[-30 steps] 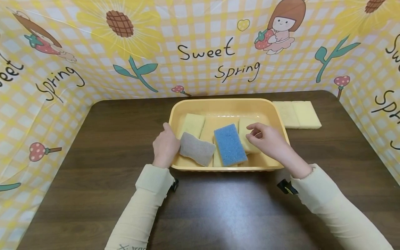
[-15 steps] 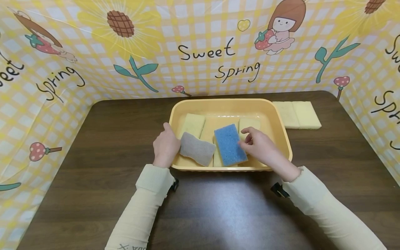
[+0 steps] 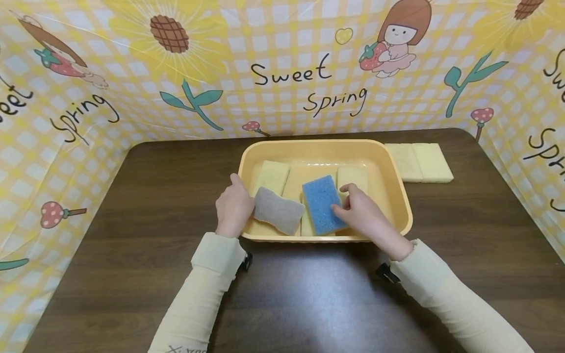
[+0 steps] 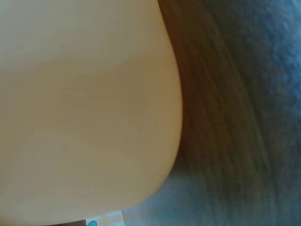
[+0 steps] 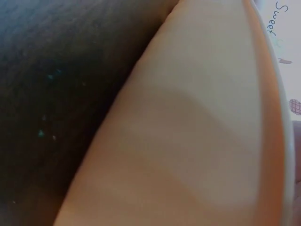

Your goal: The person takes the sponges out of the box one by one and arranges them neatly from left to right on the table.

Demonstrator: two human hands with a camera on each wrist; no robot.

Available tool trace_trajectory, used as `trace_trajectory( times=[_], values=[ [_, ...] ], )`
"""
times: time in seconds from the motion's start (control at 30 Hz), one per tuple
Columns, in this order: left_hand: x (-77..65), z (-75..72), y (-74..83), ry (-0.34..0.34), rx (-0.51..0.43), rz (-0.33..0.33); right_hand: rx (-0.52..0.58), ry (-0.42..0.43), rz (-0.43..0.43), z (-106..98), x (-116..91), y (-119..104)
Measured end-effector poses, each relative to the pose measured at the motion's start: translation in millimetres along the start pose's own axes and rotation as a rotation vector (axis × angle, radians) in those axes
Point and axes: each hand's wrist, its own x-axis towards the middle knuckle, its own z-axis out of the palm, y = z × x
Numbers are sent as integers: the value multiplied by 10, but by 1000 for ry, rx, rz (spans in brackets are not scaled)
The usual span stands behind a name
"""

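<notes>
My left hand point(image 3: 235, 206) grips the left rim of a pale yellow plastic basin point(image 3: 399, 196), its fingers partly hidden. Inside the basin a wavy-edged sponge with a grey top point(image 3: 278, 211) lies beside that hand. To its right a blue sponge point(image 3: 322, 203) lies tilted over pale yellow sponges. My right hand point(image 3: 364, 211) is at the blue sponge's right edge. Its thumb overlaps the blue face, and the index finger is bent beside the edge with a gap between them. Pale yellow sponges point(image 3: 271, 176) show at the basin's left and right point(image 3: 353, 177). Both wrist views are mostly filled by blurred tan surfaces.
Two pale yellow sponges point(image 3: 419, 163) lie side by side on the dark wooden table point(image 3: 304, 299), right of the basin. A yellow checked cloth point(image 3: 282, 113) with printed pictures stands around the table's back and sides.
My right hand has moved left and slightly down, from over the right yellow sponge to the blue sponge's edge. The left hand, the basin and the sponges have stayed put.
</notes>
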Motion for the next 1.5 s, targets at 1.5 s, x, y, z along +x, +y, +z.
trace_trajectory(
  times=[1.5],
  values=[
    [6, -17, 10, -24, -18, -13, 115, 54, 12, 118, -10, 145]
  ],
)
